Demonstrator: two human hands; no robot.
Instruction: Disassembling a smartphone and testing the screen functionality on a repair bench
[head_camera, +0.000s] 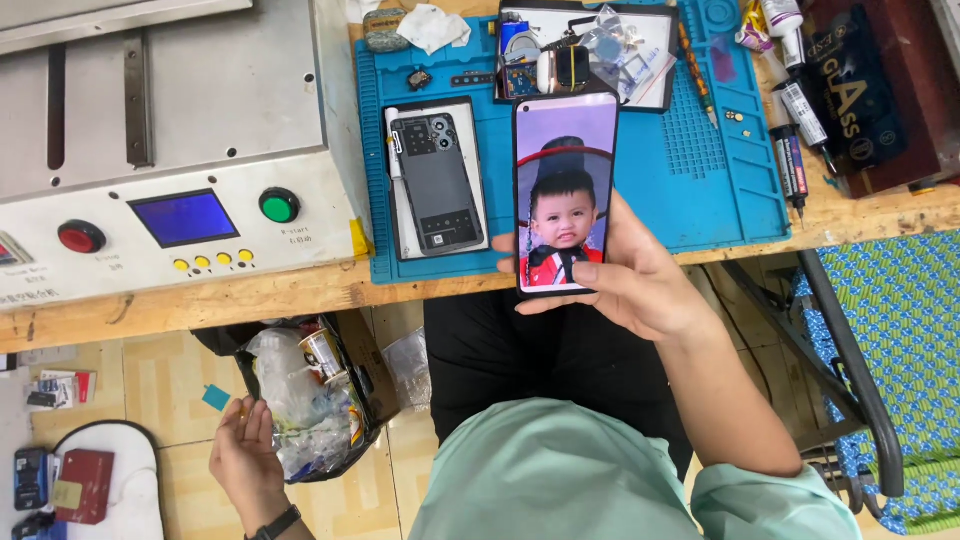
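My right hand holds a black smartphone upright over the table's front edge; its lit screen shows a photo. My left hand hangs low beside the table, fingers loosely apart, right next to a bin stuffed with clear plastic wrap and a can. A small teal scrap is in the air or on the floor just above that hand. On the blue work mat lies a grey phone back cover on a white sheet.
A metal machine with a blue display, red and green buttons fills the left of the wooden bench. A black tray of small parts, glue tubes and a dark box sit at the back right. A chair stands right.
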